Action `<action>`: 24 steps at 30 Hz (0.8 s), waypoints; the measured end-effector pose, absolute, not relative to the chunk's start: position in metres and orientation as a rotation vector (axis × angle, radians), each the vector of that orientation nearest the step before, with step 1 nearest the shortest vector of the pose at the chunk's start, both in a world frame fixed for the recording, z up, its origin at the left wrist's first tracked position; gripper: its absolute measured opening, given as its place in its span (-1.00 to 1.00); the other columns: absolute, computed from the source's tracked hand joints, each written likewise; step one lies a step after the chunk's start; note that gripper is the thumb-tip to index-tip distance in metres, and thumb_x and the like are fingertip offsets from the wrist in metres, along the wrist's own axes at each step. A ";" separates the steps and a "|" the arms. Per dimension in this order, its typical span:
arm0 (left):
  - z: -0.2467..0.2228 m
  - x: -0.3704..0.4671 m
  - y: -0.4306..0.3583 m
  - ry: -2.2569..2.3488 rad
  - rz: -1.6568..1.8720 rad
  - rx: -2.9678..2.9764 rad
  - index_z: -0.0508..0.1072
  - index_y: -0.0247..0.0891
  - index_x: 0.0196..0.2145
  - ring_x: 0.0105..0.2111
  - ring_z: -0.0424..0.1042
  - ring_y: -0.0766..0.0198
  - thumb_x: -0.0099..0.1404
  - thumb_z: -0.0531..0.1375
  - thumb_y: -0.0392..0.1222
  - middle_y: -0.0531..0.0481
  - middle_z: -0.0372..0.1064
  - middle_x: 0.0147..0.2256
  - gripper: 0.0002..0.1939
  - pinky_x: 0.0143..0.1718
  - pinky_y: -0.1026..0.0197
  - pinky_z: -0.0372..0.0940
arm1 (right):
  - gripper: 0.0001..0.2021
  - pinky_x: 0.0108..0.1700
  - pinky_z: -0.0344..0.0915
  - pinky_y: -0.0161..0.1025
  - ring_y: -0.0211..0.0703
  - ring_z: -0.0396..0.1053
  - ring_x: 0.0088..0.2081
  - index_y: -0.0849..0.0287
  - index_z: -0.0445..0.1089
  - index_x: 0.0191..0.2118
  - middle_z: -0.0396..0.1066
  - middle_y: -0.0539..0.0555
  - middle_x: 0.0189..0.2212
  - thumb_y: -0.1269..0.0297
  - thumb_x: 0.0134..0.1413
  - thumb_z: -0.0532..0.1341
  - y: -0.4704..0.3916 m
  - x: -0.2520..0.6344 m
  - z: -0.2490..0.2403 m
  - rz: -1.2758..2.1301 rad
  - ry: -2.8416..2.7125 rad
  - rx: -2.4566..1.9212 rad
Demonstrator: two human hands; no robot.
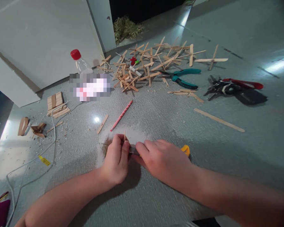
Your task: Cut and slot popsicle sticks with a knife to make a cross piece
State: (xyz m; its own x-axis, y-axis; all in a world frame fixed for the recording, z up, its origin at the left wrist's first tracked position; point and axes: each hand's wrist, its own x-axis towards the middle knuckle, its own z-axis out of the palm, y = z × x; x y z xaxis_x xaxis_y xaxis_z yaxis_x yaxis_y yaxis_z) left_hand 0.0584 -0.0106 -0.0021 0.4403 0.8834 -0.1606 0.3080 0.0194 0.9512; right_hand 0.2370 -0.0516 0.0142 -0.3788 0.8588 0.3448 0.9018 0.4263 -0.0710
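Between thumb and fingers, my left hand (117, 157) pinches a wooden craft stick (125, 135), whose narrow edge points upward. My right hand (158, 157) is wrapped round a yellow-handled utility knife (186, 150); the handle's end shows beyond the hand. Its grey metal front meets the stick at my left fingertips, though the contact itself is partly hidden. Just past my hands lies a pink patterned pencil (121, 115), with a short piece of craft stick (102, 124) on its left. Pale dust surrounds my left hand on the grey surface.
Crossed craft sticks (126, 78) form a pile at the back, near teal-handled pliers (184, 78). A black and red tool (236, 90) and a long stick (219, 120) lie right. Leftward are a stick bundle (55, 101), white cable (54, 126) and red-capped bottle (81, 64).
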 end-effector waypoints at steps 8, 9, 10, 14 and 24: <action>0.004 0.056 0.018 1.211 1.006 1.395 0.23 -0.17 -0.36 -0.62 0.11 0.42 0.48 0.12 0.22 0.14 0.15 -0.53 -0.57 -0.65 0.36 0.07 | -0.60 -0.44 -0.09 -0.16 -0.13 0.28 -0.62 0.12 0.30 -0.43 0.30 0.01 -0.62 0.20 0.49 -0.03 -0.053 0.245 0.016 -0.218 -2.364 -1.568; 0.005 0.054 0.027 1.246 1.103 1.370 0.19 -0.16 -0.37 -0.63 0.07 0.44 0.48 0.09 0.25 0.15 0.14 -0.52 -0.54 -0.67 0.38 0.03 | -0.58 -0.45 -0.11 -0.17 -0.13 0.27 -0.64 0.12 0.29 -0.44 0.28 0.00 -0.64 0.19 0.50 -0.04 -0.053 0.250 0.017 -0.257 -2.346 -1.607; 0.006 0.052 0.036 1.262 1.147 1.348 0.19 -0.15 -0.34 -0.62 0.09 0.45 0.49 0.09 0.24 0.14 0.16 -0.48 -0.57 -0.67 0.39 0.04 | -0.57 -0.46 -0.13 -0.18 -0.14 0.26 -0.66 0.12 0.29 -0.44 0.27 0.00 -0.65 0.17 0.50 -0.05 -0.052 0.256 0.018 -0.295 -2.328 -1.652; 0.004 0.049 0.051 1.201 1.123 1.348 0.26 -0.13 -0.28 -0.59 0.12 0.44 0.46 0.13 0.26 0.12 0.18 -0.43 -0.59 -0.64 0.37 0.08 | -0.50 -0.48 -0.26 -0.20 -0.14 0.22 -0.70 0.13 0.30 -0.46 0.23 -0.01 -0.70 0.07 0.50 -0.09 -0.044 0.277 0.019 -0.441 -2.211 -1.828; -0.006 0.045 0.045 1.150 0.820 1.542 0.36 -0.17 -0.25 -0.58 0.20 0.40 0.52 0.07 0.19 0.11 0.27 -0.56 -0.62 -0.56 0.33 0.09 | -0.41 -0.49 -0.32 -0.23 -0.17 0.21 -0.68 0.15 0.34 -0.43 0.29 0.03 -0.69 -0.04 0.51 -0.19 -0.035 0.281 0.009 -0.228 -2.244 -1.896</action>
